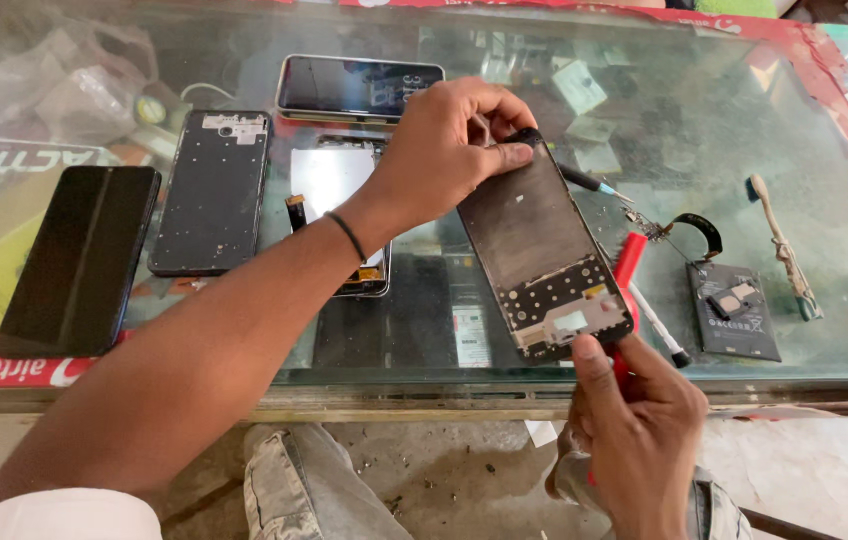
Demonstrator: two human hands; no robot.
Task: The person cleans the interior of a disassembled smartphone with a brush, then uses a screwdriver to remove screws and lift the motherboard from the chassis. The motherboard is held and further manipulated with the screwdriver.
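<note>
Centre frame, my left hand (pixel 441 150) pinches the top of the phone frame (pixel 544 250), right hand (pixel 639 420) closed on its bottom edge — tilted above the glass counter (pixel 744 120). If either grip slips, it drops — that thin frame could bend.

Left arm extends forward over the near edge of the counter, forearm bare, a dark band at the wrist. Left hand (pixel 441 150) is curled, thumb and fingertips pinched together. Right hand (pixel 641 432) sits below the near edge, thumb raised, fingers closed.
</note>
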